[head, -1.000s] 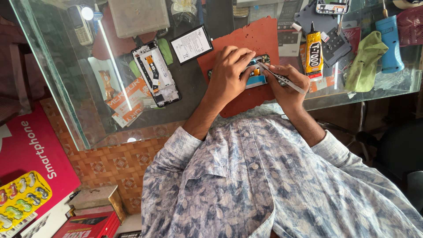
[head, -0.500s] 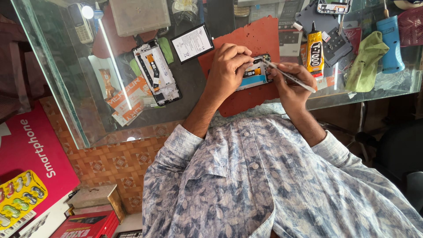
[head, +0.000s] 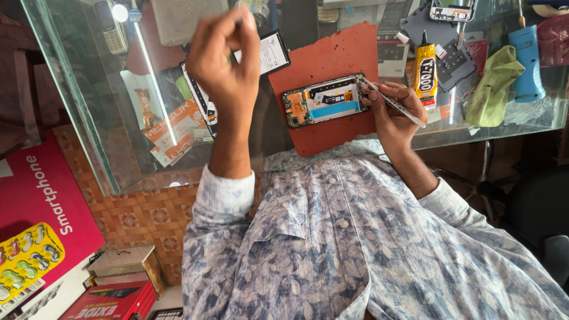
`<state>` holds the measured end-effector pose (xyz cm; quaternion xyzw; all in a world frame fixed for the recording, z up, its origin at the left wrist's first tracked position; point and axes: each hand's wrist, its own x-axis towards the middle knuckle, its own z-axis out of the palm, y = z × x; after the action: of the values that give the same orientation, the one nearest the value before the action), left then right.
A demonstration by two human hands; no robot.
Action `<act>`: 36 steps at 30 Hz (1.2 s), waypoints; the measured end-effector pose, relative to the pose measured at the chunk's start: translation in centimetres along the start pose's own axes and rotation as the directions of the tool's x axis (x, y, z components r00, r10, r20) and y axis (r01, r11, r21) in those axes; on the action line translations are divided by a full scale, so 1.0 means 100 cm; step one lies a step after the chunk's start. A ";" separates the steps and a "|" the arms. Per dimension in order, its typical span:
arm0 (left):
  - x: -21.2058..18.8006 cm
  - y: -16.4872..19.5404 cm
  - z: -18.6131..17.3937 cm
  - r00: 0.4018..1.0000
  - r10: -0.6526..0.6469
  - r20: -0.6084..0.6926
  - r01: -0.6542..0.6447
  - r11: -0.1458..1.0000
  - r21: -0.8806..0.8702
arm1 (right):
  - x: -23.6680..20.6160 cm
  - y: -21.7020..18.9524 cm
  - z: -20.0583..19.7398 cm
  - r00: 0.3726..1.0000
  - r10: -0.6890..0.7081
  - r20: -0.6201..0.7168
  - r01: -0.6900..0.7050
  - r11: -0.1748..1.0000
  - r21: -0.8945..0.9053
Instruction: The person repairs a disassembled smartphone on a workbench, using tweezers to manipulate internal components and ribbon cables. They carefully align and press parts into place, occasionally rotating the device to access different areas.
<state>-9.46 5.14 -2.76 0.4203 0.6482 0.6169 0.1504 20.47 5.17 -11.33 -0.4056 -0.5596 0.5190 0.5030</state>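
Note:
An opened phone [head: 323,101] with bare circuit boards lies on a red mat [head: 332,53] on the glass counter. My right hand [head: 394,124] rests at the phone's right end and grips a thin metal tool [head: 396,104], whose tip touches the phone's edge. My left hand [head: 225,56] is raised above the counter, left of the mat, with fingertips pinched together; nothing shows between them. A flat black and white battery [head: 274,53] lies just behind that hand.
A yellow glue tube [head: 425,68], a green cloth [head: 495,86] and a blue tool [head: 526,59] lie right of the mat. Another phone part [head: 198,104] sits below my left hand. Under the counter are a red box [head: 35,195], a yellow blister pack [head: 26,261] and small boxes [head: 118,296].
My left hand has lifted off the phone and moved up and to the left, uncovering it. My right hand stays at the phone's right end with the tool.

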 end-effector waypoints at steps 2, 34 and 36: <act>0.020 -0.012 0.008 0.960 0.174 0.219 -0.200 0.974 0.105 | 0.000 0.000 0.000 1.000 0.017 -0.015 -0.017 1.000 0.004; -0.100 -0.033 -0.025 0.756 0.089 0.648 -0.321 0.913 0.250 | -0.027 -0.032 -0.010 0.966 0.024 0.259 0.063 0.945 -0.321; -0.101 -0.037 -0.025 0.759 0.110 0.641 -0.338 0.909 0.244 | -0.023 -0.033 -0.006 0.964 0.024 0.264 0.050 0.961 -0.272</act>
<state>-6.47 -3.47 -8.95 0.6928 0.6054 0.3366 0.2007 21.67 2.61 -8.46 -0.3952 -0.6913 0.4819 0.3656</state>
